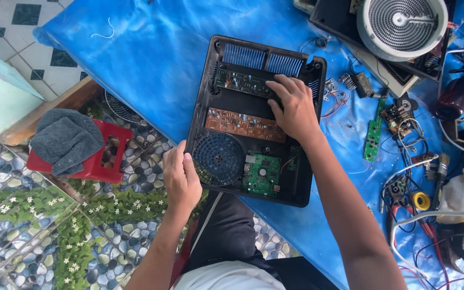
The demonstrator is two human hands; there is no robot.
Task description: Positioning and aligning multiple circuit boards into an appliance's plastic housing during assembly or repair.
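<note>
Black plastic cooker housing (302, 177) lies opened up on the blue-covered counter (151, 59), near edge overhanging toward the person. Glass top is off, internals exposed.

Left hand (181, 180) clamps the near-left rim of the housing, fingers curled over the edge, steadying it. Right hand (295, 107) is inside at the far side, fingers bent down onto the dark control board (243, 81); can't tell whether it pinches anything or just presses.

Still seated in the housing: brown circuit board (243, 124) mid, round fan (218, 159) near-left, small green board (262, 175) near-centre, blue heat-sink fins (261, 60) along the far wall.

My read: teardown is partway, with the shell open but the boards not lifted out.

Right of the housing: loose green strip board (372, 139), wiring, yellow tape roll (421, 201). Far right, a round heating coil (402, 24). Left, off the counter: red stool (106, 161) with a grey cloth (65, 139) on it.
</note>
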